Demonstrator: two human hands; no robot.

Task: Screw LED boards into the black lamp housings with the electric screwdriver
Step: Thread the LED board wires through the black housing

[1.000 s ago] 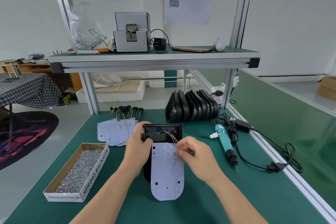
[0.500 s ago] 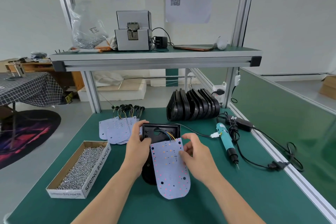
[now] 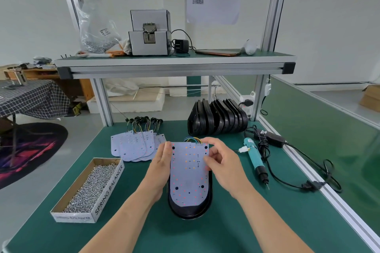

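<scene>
LED board (image 3: 189, 172) lies over black housing (image 3: 190, 210). The left hand (image 3: 162, 163) grips its left edge, right hand (image 3: 223, 162) pinches its right

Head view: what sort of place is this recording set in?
Probably a small lamp-assembly workstation: a green bench with a box of loose screws, an electric screwdriver and a stack of black lamp housings; the left hand and right hand hold an LED board over another housing.

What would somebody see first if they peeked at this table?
The left hand and right hand hold a pale LED board dotted red and orange over a black housing, mid-table. Then the box of shiny screws at left and the teal screwdriver lying at right.
</scene>
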